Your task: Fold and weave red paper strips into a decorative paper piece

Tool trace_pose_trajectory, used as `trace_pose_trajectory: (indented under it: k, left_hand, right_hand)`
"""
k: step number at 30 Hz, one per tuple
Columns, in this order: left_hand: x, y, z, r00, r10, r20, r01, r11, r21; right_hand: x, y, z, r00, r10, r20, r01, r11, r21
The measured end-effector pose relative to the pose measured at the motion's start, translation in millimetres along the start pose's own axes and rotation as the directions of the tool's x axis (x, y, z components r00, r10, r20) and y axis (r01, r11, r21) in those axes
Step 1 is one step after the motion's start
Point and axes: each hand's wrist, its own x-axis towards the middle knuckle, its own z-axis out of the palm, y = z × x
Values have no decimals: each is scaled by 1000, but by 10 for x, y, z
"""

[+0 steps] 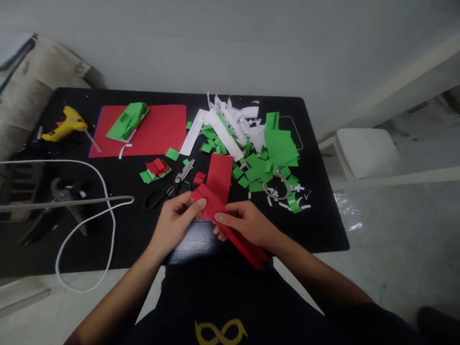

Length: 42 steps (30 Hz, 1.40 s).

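A long strip of red paper (241, 241) slants across the near edge of the black table, gripped in both hands. My left hand (176, 218) pinches its upper left end with the thumb on top. Farther down the strip, my right hand (247, 221) holds it between thumb and fingers. Behind it lies another red paper strip (221, 175) on the table. Just left of that strip are small red paper pieces (199, 178). Scissors (172, 184) with dark handles rest beyond my left hand, their blades pointing away.
Green paper scraps (280, 148) and white paper strips (226, 129) heap at the back right, near a tape ring (276, 187). A red sheet (168, 129) carries folded green paper (129, 120). At left are a yellow glue gun (68, 125), pliers (66, 194) and a white cable (114, 225).
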Motion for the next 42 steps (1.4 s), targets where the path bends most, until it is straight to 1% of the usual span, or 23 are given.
trace_pose_trajectory:
  k: [2, 4, 7, 10, 14, 18, 20, 23, 25, 27, 29, 35, 42]
  left_hand:
    - [-7, 3, 25, 1000, -17, 15, 17, 1000, 13]
    - [-11, 4, 23, 1000, -23, 0, 23, 1000, 20]
    - [-10, -12, -34, 999, -30, -41, 30, 1000, 4]
    - [-6, -48, -123, 995, -40, -89, 37, 999, -27]
    - [-7, -113, -198, 993, -41, -115, 33, 997, -73]
    - [-17, -138, -170, 989, -39, -143, 26, 995, -96]
    - [-25, -118, -119, 993, -42, -111, 33, 996, -86]
    - [-41, -66, -21, 997, -64, 42, 66, 997, -31]
    - [-48, -40, 29, 986, -71, 149, 74, 997, -17]
    - [-49, -30, 47, 973, -75, 218, 81, 997, -18]
    - [-44, -31, 31, 967, -78, 241, 85, 996, -19]
    - [-11, -26, -53, 965, -93, 247, 113, 991, -67]
    - [44, 36, -14, 956, -130, 264, 157, 984, -85]
  right_hand:
    - [1, -4, 11, 1000, -10, 1, 10, 1000, -16]
    - [-3, -11, 10, 1000, -6, 15, 6, 1000, -9]
    - [-22, -16, -28, 997, 24, 74, -25, 1000, 13]
    - [-53, -21, -93, 992, 50, 118, -50, 999, -5]
    - [-87, -30, -164, 987, 87, 133, -85, 996, -21]
    - [-89, -32, -175, 985, 101, 138, -99, 995, -21]
    - [-80, -31, -167, 988, 88, 130, -85, 996, -28]
    - [-68, -35, -155, 990, 71, 125, -66, 997, -39]
    - [-65, -43, -153, 990, 67, 126, -62, 997, -43]
    - [-65, -52, -160, 989, 67, 134, -61, 997, -48]
    - [-67, -58, -172, 986, 76, 147, -69, 996, -52]
    - [-82, -55, -215, 987, 83, 136, -76, 996, -51]
    - [-99, -41, -236, 996, 42, 82, -39, 998, -40]
